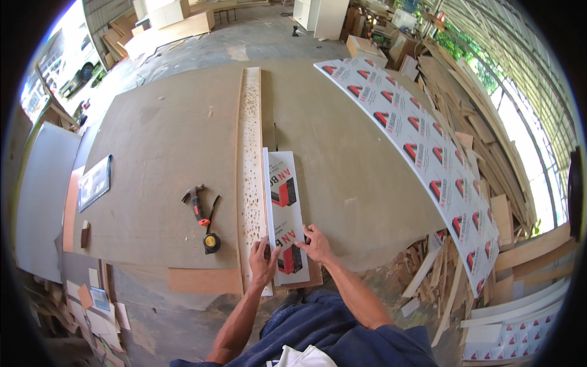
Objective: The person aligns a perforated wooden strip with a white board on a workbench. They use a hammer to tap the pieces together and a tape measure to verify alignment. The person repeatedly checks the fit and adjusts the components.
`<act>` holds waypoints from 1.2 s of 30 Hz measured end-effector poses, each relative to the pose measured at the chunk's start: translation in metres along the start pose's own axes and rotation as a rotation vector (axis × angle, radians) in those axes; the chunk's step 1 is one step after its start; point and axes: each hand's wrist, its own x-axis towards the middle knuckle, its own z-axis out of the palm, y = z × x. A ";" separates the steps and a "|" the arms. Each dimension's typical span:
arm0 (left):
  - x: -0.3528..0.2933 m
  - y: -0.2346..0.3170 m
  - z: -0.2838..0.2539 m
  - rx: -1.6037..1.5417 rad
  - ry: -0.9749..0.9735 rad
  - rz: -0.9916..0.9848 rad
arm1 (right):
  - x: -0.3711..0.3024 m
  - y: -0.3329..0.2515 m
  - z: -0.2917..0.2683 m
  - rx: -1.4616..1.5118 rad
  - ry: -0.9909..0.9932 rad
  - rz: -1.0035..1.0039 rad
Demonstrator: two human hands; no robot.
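A narrow white board (287, 215) with red and black print lies lengthwise in front of me, near the table's front edge. A second thin white strip (267, 183) runs along its left side. My left hand (263, 263) is closed at the board's left edge, its thumb on the printed face and its fingers curled, partly hidden. At the right edge, my right hand (316, 244) grips the board with its thumb on top and fingers bent at the side. Left of the board lies a long pale speckled strip (251, 134) with thin brown edges.
On the brown table (177, 134) lie a claw hammer (197, 206), a black and yellow tape measure (211, 243) and a tablet-like flat panel (95, 183). A large printed white sheet (422, 147) covers the right side. Stacked wood planks (477, 134) stand beyond it.
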 end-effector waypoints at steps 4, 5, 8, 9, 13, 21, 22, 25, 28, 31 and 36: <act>0.001 -0.004 -0.004 -0.009 -0.033 -0.024 | -0.001 -0.003 0.001 -0.008 0.001 0.016; 0.001 -0.002 -0.008 0.009 -0.046 -0.036 | 0.000 -0.006 0.000 -0.018 -0.012 0.029; 0.002 0.005 -0.011 -0.009 -0.051 -0.031 | -0.003 -0.003 0.001 0.000 0.031 0.012; 0.005 0.009 -0.015 -0.054 -0.108 -0.170 | -0.003 -0.003 0.000 0.013 0.004 0.038; 0.005 0.000 -0.012 -0.121 -0.106 -0.172 | -0.003 -0.006 -0.003 0.045 -0.062 0.108; 0.006 0.011 -0.008 -0.053 -0.089 -0.150 | -0.004 0.002 0.002 0.057 -0.033 0.077; 0.005 0.007 -0.006 -0.064 -0.076 -0.157 | -0.004 0.001 0.001 0.063 -0.036 0.074; 0.004 0.015 -0.003 -0.040 -0.053 -0.187 | -0.004 0.002 -0.001 0.047 -0.028 0.049; 0.003 0.013 -0.003 0.034 -0.054 -0.205 | -0.004 0.003 -0.002 0.031 -0.022 0.017; 0.000 0.018 0.000 0.072 -0.050 -0.238 | -0.002 0.004 -0.004 0.055 -0.050 0.018; -0.006 0.033 0.007 0.097 -0.003 -0.177 | -0.001 0.004 -0.007 0.074 -0.084 0.012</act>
